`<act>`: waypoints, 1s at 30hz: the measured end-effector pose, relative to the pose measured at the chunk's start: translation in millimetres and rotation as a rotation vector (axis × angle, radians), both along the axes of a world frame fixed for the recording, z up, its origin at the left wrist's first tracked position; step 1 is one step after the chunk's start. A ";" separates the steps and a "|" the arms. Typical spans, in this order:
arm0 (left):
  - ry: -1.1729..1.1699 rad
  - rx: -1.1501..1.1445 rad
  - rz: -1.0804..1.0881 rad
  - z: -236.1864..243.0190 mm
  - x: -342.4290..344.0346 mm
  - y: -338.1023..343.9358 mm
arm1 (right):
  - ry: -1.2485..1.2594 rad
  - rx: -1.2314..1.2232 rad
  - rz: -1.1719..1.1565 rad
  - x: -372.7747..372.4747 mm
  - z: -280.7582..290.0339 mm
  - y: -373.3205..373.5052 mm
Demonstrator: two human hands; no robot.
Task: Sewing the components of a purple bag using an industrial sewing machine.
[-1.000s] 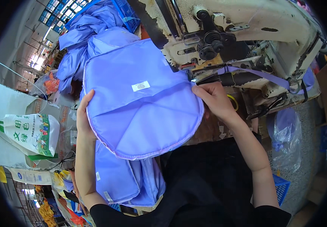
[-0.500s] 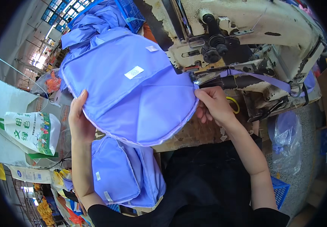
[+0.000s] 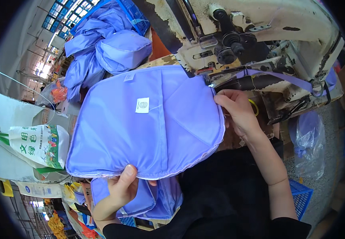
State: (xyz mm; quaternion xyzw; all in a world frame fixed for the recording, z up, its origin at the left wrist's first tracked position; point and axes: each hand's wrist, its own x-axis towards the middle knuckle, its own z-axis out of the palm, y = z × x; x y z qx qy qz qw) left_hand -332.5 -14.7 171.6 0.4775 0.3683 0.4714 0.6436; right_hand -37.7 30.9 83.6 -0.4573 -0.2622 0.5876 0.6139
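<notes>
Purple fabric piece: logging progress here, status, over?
Left hand holding lower edge, right hand pinching right edge. Purple fabric piece spread out, edge at sewing machine. Machine hides one corner.

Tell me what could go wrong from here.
The right hand pinches the panel by its edge, close to the sewing machine; it could get nicked. The left hand grips the lower edge, so a tug might skew the panel. The tape stretches along the machine and could snag.
</notes>
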 end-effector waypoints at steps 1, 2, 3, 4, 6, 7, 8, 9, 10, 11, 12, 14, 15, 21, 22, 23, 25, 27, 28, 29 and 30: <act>-0.054 -0.049 -0.085 -1.2 0.0 -0.1 | 0.016 -0.008 0.021 0.8 -0.2 -0.7; -0.049 -0.059 -0.087 -2.9 0.9 0.5 | 0.000 -0.011 0.015 1.6 -0.4 -0.8; 0.006 -0.035 -0.109 -4.4 2.4 1.7 | 0.004 -0.008 0.022 2.4 -0.4 -0.6; 0.061 -0.009 -0.132 -5.9 4.5 3.3 | 0.007 -0.004 0.029 2.9 -0.4 -0.1; 0.165 0.044 -0.177 -10.3 9.6 5.8 | 0.014 0.006 0.044 3.9 0.2 1.4; 0.172 0.043 -0.175 -13.0 11.9 5.8 | 0.014 0.005 0.046 4.0 0.6 1.6; 0.230 0.070 -0.162 -16.7 14.2 5.5 | 0.014 0.003 0.055 4.6 1.1 1.6; 0.285 0.098 -0.149 -21.1 15.8 5.0 | 0.013 0.002 0.064 5.1 1.5 1.1; 0.339 0.126 -0.135 -25.8 16.8 4.4 | 0.009 0.001 0.074 5.7 1.9 0.4; 0.391 0.143 -0.112 -30.7 17.3 3.9 | 0.004 -0.002 0.085 6.7 2.2 -0.5; 0.385 0.150 -0.116 -35.3 17.1 3.6 | -0.003 -0.005 0.089 6.8 2.3 -1.9; 0.484 0.189 -0.111 -45.2 18.6 4.0 | -0.013 -0.012 0.125 5.0 2.2 -5.7; 0.533 0.206 -0.106 -49.5 20.2 3.8 | -0.019 -0.017 0.146 3.0 2.0 -8.1; 0.285 -0.372 -0.234 -59.7 46.5 -11.3 | -0.231 -0.104 0.159 -7.5 5.4 -15.3; 0.491 -0.046 -0.525 -51.5 44.2 -13.7 | -0.218 -0.066 0.165 -8.3 7.0 -14.8; 0.695 0.282 -0.788 -39.6 38.4 -16.2 | -0.358 -0.063 0.166 -9.1 8.6 -14.3; 0.829 0.557 -0.804 -17.3 28.5 -15.6 | -0.634 -0.061 0.163 -11.3 11.6 -14.6; 0.966 0.827 -0.515 -8.4 15.0 20.0 | -0.772 -0.060 0.154 -14.2 12.8 -16.0; 0.988 0.910 -0.251 -13.9 11.2 53.6 | -0.732 -0.059 0.141 -15.7 12.6 -16.5; 1.127 0.863 -0.054 -19.0 4.0 85.4 | -0.692 -0.058 0.127 -16.6 11.9 -16.8; 1.105 0.907 0.071 -29.5 -0.4 124.6 | -0.652 -0.056 0.111 -16.7 10.6 -16.5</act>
